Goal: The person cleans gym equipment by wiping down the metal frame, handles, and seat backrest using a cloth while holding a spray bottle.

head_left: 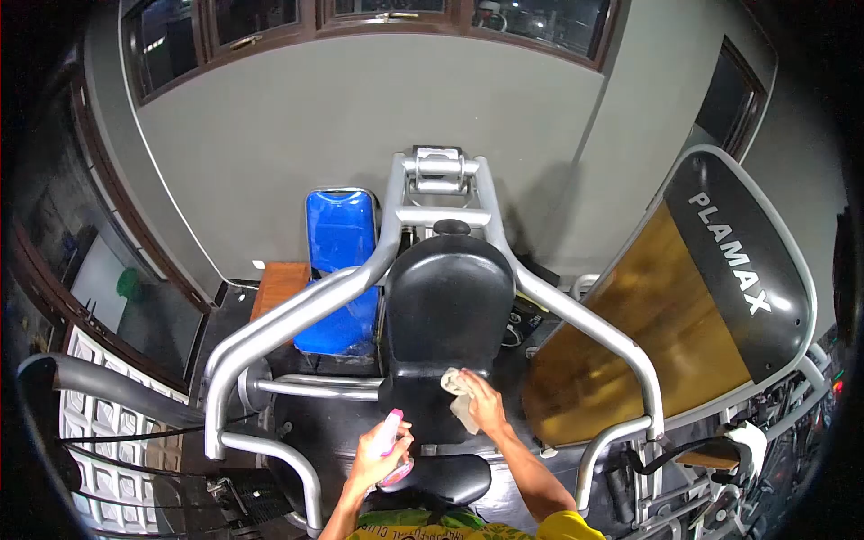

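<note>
Exercise machine and surroundings, seen from above. The tall, round-topped black padded backrest (450,301) stands upright between the curved silver tubular-metal arms of the frame (306,315); a smaller rounded black pad (454,477) lies below it, nearest the wearer. The left hand (378,457) is wrapped around a pink-and-white plastic spray bottle (388,436), held upright beside this pad. The right hand (486,407) grasps a crumpled off-white cloth (463,411) just below the backrest; whether the cloth touches the padding cannot be told. Behind the frame, a shiny blue chair (340,229) stands near a plain grey wall (360,117), beside a flat orange-brown wooden surface (281,286). Dark brown-framed windows (540,25) run above. At right leans a large amber-and-black panel (661,333) lettered "PLAMAX"; at left, a white moulded lattice (99,432) stands beyond a grey tube.
</note>
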Demonstrator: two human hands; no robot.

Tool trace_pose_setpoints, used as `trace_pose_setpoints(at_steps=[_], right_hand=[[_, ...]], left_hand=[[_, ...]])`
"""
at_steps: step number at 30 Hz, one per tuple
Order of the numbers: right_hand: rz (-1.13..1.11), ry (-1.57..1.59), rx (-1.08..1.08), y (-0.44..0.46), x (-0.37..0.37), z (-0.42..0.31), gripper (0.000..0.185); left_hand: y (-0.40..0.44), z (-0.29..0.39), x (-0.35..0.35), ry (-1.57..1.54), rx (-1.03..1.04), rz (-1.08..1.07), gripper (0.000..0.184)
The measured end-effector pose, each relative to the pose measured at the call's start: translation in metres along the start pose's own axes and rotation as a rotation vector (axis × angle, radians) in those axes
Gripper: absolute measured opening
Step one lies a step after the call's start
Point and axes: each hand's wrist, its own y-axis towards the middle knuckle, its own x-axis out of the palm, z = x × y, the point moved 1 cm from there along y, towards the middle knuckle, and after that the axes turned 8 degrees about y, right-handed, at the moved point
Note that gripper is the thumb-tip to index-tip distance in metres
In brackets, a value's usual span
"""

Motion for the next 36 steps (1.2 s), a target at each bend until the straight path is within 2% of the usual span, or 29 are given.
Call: trace_pose_setpoints(at_steps=[2,4,6,7,9,12,17,19,22,23,26,27,29,31,36], right_hand=[[0.100,0.045,-0.100,0.022,-0.008,-0.010,0.058],[0.238,0.080,-0.357,0.073,-0.018,-0.032,0.057],[0.308,-0.084,-0.384,0.116,-0.018,-0.054,0.056],[0.279,-0.186,-0.325,0.136,-0.017,-0.074,0.054],[0.150,-0.308,-0.314,0.152,0.012,-0.069,0.055],[0.150,-0.222,-0.357,0.120,0.046,-0.050,0.059],[-0.126,-0.226,-0.266,0.052,0.056,-0.031,0.069],[-0.151,-0.218,-0.238,0.032,0.054,-0.027,0.065],[-0.206,-0.151,-0.032,0.006,0.052,-0.012,0.054],[-0.207,-0.155,-0.031,-0.001,0.050,-0.007,0.054],[-0.122,0.106,0.173,-0.009,0.046,-0.010,0.052],[-0.121,0.102,0.176,-0.015,0.046,-0.014,0.052],[0.233,0.359,0.494,-0.036,0.045,-0.017,0.046],[0.413,0.349,0.460,-0.053,0.038,-0.025,0.039],[0.418,0.188,0.676,-0.130,-0.001,-0.040,0.040]], left_hand=[[-0.005,0.000,-0.001,-0.016,-0.009,-0.005,0.019],[-0.008,-0.005,-0.001,-0.031,-0.006,-0.015,0.019],[-0.010,-0.007,-0.001,-0.043,0.004,-0.033,0.019],[-0.010,-0.007,0.000,-0.026,0.014,-0.047,0.019],[-0.013,-0.007,0.001,-0.010,0.023,-0.059,0.019],[-0.016,-0.013,-0.001,-0.043,0.030,-0.065,0.020],[-0.020,-0.014,-0.009,-0.052,-0.002,-0.080,0.020],[-0.021,-0.021,-0.012,-0.047,0.009,-0.066,0.019],[-0.023,-0.024,-0.015,-0.048,-0.022,-0.040,0.019],[-0.023,-0.027,-0.015,-0.051,-0.022,-0.042,0.019],[-0.026,-0.033,-0.015,-0.057,-0.037,0.005,0.019],[-0.027,-0.034,-0.014,-0.022,-0.105,0.022,0.019],[-0.026,-0.039,-0.014,0.007,-0.171,0.036,0.019],[-0.028,-0.046,-0.012,0.071,-0.144,0.022,0.017],[-0.035,-0.055,-0.003,0.151,-0.143,0.005,0.011]])
